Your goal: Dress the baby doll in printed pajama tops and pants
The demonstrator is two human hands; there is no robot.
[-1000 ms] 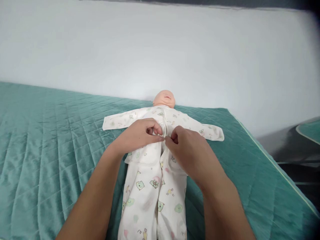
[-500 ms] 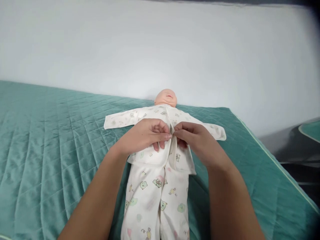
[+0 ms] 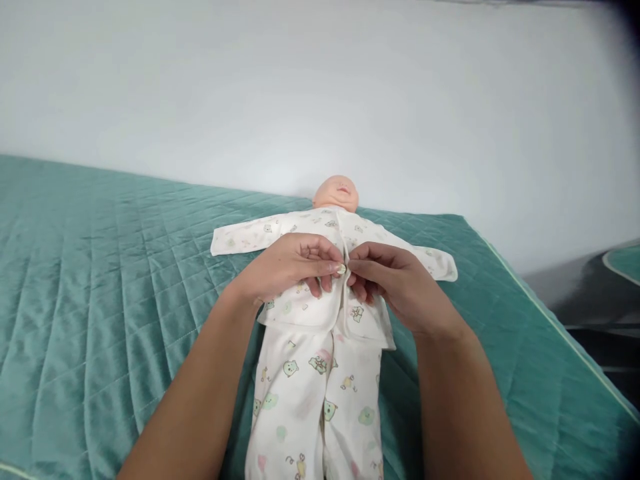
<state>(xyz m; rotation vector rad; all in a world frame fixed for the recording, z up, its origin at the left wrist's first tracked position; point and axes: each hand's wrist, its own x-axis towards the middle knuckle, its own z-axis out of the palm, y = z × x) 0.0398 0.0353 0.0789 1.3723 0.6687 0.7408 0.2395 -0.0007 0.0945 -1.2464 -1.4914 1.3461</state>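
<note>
Lying face-up, head near the far edge of a green quilted bedspread (image 3: pixel 125 280): one baby doll (image 3: pixel 336 195) in white animal-print trousers (image 3: pixel 295 407) and matching jacket (image 3: pixel 305 316), its front edges (image 3: pixel 345 307) between the fingertips, left hand (image 3: pixel 290 263) and right hand (image 3: pixel 397 280) each pinching one, thumb against forefinger.

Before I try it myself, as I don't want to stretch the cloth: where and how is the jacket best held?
Probably take the jacket by its front edges, halfway down, one pinched from each side. It lies front-up on the doll, those thin edges running down the middle; the left hand and right hand pinch there.
</note>
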